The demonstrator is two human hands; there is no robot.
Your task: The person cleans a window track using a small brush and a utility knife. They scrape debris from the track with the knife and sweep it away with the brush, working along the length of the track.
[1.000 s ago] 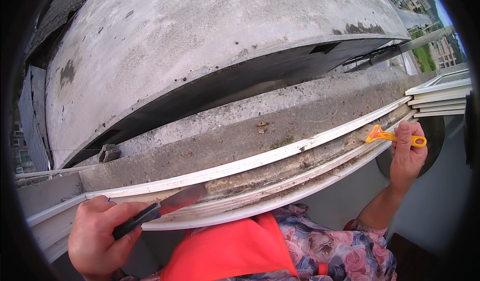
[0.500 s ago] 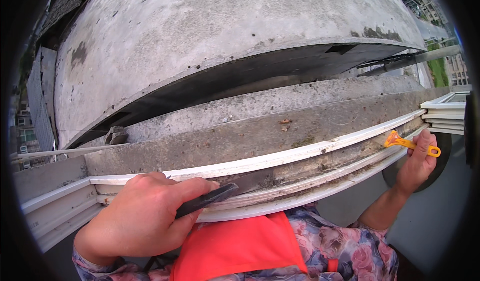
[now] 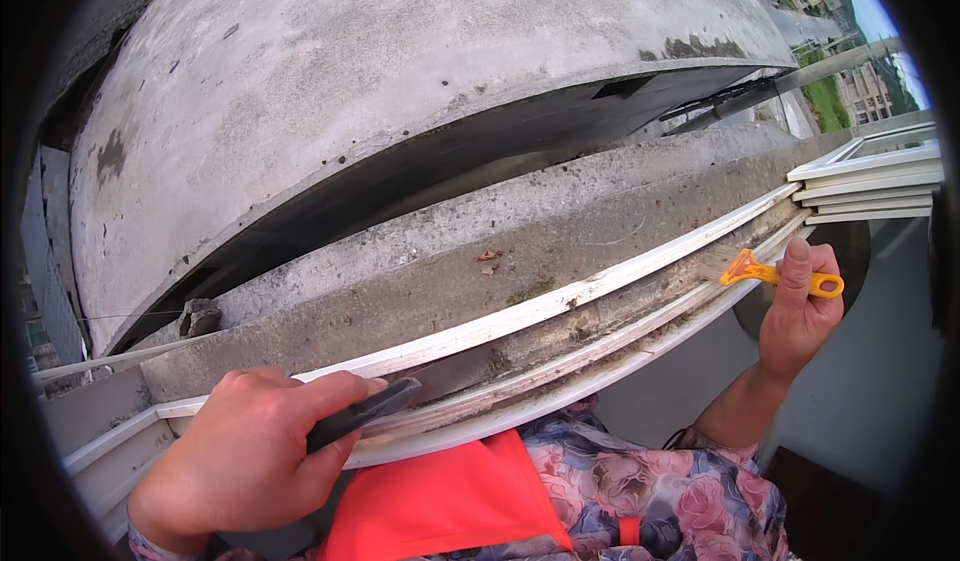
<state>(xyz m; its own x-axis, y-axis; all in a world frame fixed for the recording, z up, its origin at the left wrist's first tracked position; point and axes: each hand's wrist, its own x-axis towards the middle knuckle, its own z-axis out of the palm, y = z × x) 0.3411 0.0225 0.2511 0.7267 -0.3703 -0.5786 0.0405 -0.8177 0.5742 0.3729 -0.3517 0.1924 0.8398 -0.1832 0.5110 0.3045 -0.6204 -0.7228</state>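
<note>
In my left hand [image 3: 240, 441], fingers closed, is a scraper with a black handle [image 3: 362, 411]. Its flat grey blade [image 3: 450, 373] lies in the dirty channel of a white window track [image 3: 560, 306]. My right hand [image 3: 800, 306] pinches the yellow plastic handle of a small brush [image 3: 765, 271] near its holed end. The brush's pale bristles point left, over the far right part of the track; whether they touch it I cannot tell. Dark grime and dust line the channel between the two hands.
Beyond the track runs a concrete ledge [image 3: 430, 291] with dry leaf bits [image 3: 487, 257]. Past it a gap drops below a large concrete slab [image 3: 400, 51]. Stacked white sash frames [image 3: 870, 176] stand at the right end. A stone [image 3: 199, 317] sits far left.
The whole view has turned and shifted, so the scene sits further left. The brush has come slightly nearer to me relative to the track. Both tools stay in the same hands.
</note>
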